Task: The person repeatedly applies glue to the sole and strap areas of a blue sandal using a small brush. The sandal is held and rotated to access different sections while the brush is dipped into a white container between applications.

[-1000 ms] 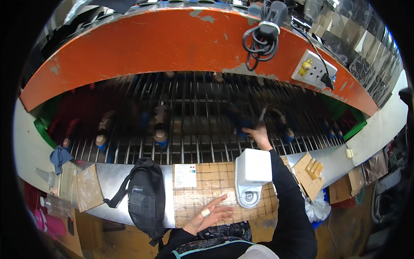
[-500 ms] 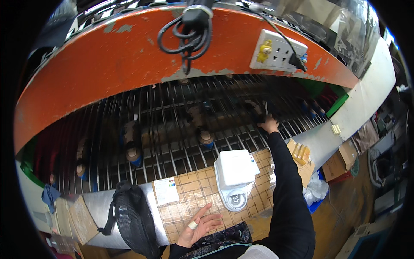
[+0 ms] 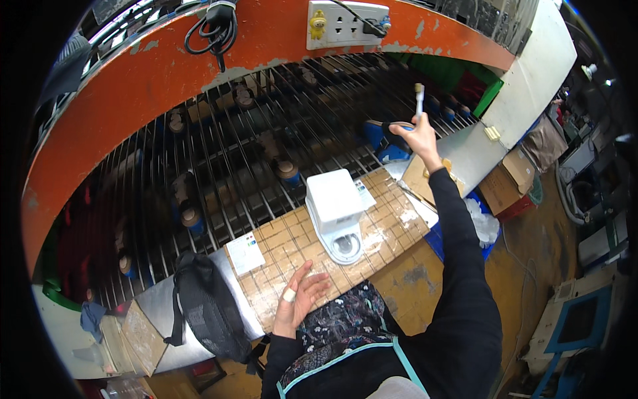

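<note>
My right hand [image 3: 420, 139] has reached out to the right over the rack's near edge. It is closed on a brush [image 3: 419, 98] with a pale handle and a tan tip pointing up. The same hand grips a dark shoe [image 3: 397, 126] on a blue last [image 3: 376, 135]. My left hand [image 3: 304, 297], a white wrap round one finger, hovers open and empty by the board's [image 3: 279, 234] near edge. A white dispenser-like box [image 3: 334, 199] with a round clear cup [image 3: 345, 247] at its front stands on this tape-covered board.
Behind the board runs a rack of metal rods [image 3: 226, 153] carrying several shoes [image 3: 191, 218], under an orange beam [image 3: 146, 80] with a socket strip [image 3: 339, 25]. A black mesh bag [image 3: 209, 306] lies left, cardboard [image 3: 425, 183] right. A blue bin [image 3: 488, 223] stands on the floor.
My right hand has come up off the rods with the brush and the shoe on its blue last. The view has swung rightward; my left hand stays open near the board's edge.
</note>
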